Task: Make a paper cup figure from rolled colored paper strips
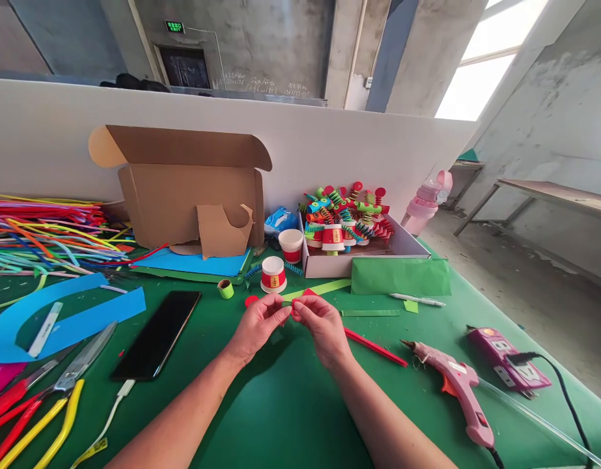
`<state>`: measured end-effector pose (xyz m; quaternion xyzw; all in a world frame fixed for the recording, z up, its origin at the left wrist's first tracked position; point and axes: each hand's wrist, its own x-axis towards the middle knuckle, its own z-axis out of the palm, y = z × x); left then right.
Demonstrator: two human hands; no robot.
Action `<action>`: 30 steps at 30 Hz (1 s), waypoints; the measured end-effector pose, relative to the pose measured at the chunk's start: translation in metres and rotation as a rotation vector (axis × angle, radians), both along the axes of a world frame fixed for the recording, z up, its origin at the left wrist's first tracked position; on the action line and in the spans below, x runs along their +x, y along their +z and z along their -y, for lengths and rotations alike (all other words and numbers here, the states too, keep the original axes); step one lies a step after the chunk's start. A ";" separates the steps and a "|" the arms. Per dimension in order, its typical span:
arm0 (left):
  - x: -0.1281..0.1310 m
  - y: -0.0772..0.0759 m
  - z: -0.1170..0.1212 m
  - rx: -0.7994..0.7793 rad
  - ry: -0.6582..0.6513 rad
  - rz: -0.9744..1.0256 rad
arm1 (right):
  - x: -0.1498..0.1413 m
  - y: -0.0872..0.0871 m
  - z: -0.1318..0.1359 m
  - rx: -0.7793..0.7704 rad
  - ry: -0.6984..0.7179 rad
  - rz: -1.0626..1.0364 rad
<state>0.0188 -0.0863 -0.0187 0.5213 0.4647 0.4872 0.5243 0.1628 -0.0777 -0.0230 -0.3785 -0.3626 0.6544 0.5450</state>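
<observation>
My left hand (257, 327) and my right hand (328, 326) meet above the middle of the table, both closed in a pinch. Between the fingertips is a small red paper piece (295, 307), with a bit of green beside it; its exact shape is mostly hidden. Just beyond stand a red-and-white paper cup (273, 275) with blue folded paper strips at its sides and another paper cup (291, 245). A red disc (251, 301) lies near my left fingertips, and a green paper roll (225, 288) stands farther left. Past my right hand lies a red strip (378, 346).
A box (324, 267) holds several paper-cup figures at the back. To the right are a pink glue gun (456, 378), a purple power socket (508, 361) and a pen (417, 299). On the left lie a phone (158, 332), scissors (85, 358), blue paper (105, 319) and pipe cleaners (51, 228).
</observation>
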 end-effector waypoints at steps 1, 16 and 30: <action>0.000 0.001 0.000 0.008 0.005 0.000 | -0.001 -0.001 0.000 0.017 0.003 0.012; -0.002 -0.004 -0.002 0.039 0.042 -0.012 | -0.002 -0.006 -0.001 0.070 0.051 0.107; -0.004 -0.005 -0.006 -0.067 0.076 0.059 | -0.003 0.000 0.004 -0.101 0.092 -0.039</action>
